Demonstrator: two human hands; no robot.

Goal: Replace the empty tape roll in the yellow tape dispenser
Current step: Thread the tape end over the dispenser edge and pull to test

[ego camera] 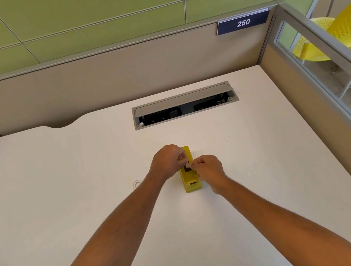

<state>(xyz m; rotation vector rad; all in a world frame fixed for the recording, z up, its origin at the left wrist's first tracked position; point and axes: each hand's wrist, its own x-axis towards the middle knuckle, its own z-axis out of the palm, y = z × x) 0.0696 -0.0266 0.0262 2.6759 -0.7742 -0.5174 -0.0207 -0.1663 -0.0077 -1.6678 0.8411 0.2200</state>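
The yellow tape dispenser (191, 180) stands on the white desk (64, 199), its long side running away from me. My left hand (167, 161) curls over its far left side, fingers pinched at the dark opening in its top. My right hand (209, 170) is on its right side, with thumb and forefinger pinching a small pale piece, seemingly tape or a core, at that opening. What sits inside the opening is hidden by my fingers. A clear tape roll (137, 183) lies flat on the desk to the left of my left wrist.
A grey cable tray (185, 105) with its lid raised is set into the desk behind the dispenser. Beige partition walls (113, 80) enclose the desk at the back and sides. Yellow chairs (340, 33) stand beyond the glass panel on the right.
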